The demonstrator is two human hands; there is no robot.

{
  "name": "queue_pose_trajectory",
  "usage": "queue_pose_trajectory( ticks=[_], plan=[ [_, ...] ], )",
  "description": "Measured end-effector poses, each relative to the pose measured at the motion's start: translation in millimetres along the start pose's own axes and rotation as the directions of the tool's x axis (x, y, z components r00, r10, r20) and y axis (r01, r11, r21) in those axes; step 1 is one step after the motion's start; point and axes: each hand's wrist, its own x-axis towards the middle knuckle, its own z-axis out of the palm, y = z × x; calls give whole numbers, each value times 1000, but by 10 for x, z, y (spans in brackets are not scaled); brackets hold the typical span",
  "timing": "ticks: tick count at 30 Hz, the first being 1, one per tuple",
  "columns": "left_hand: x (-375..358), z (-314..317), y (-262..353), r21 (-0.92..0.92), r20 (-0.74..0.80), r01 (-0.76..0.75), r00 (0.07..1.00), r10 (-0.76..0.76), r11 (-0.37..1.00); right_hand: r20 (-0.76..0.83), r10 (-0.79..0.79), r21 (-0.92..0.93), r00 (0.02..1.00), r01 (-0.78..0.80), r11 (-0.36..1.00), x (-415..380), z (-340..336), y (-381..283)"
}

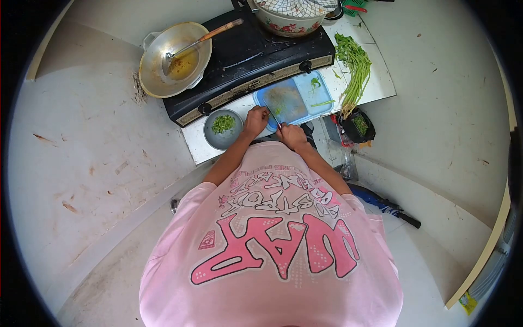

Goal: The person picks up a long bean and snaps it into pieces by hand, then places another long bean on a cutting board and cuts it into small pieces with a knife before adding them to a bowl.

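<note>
My right hand point(292, 135) is closed round the handle of a knife point(272, 113), its blade pointing away over the blue cutting board point(306, 94). At the board's left edge, my left hand point(256, 121) has its fingers curled together beside the blade; what they hold, if anything, is hidden. Small bits of chopped greens point(278, 109) lie on the board near the knife. A cut green stalk point(322, 103) and a leaf piece point(315, 82) rest on its right part. Left of my left hand, a grey bowl point(224, 143) contains chopped greens point(223, 124).
Behind the board stands a black gas stove point(245, 57). It carries a wok point(146, 71) with a ladle point(204, 38) and a flowered pot point(291, 27) under a cloth. Long green stalks point(357, 68) lie on the right counter, above a black bag point(368, 132) of greens.
</note>
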Motion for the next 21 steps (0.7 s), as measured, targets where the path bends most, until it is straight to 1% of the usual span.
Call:
queue_pose_trajectory(
  ticks=[2, 6, 11, 14, 17, 21],
  plan=[
    [-5, 6, -22, -5, -12, -22, 1000, 22, 1000, -6, -18, -8, 1000, 18, 1000, -8, 37, 6],
    [-16, -24, 9, -18, -3, 3, 1000, -3, 1000, -19, -42, -16, 999, 42, 999, 21, 146, 46],
    [-33, -30, 28, -18, -9, -6, 1000, 6, 1000, -58, -32, -25, 998, 30, 999, 100, 134, -25],
    [-36, -40, 8, 6, -10, -55, 998, 55, 998, -78, -48, -19, 996, 46, 999, 107, 167, 18],
    [-33, -3, -53, -52, -9, -11, 1000, 10, 999, -74, -50, -39, 996, 47, 998, 52, 156, 62],
    [-45, -35, -33, 12, 8, -14, 1000, 14, 1000, -74, -17, -14, 997, 16, 1000, 4, 119, 72]
  ],
)
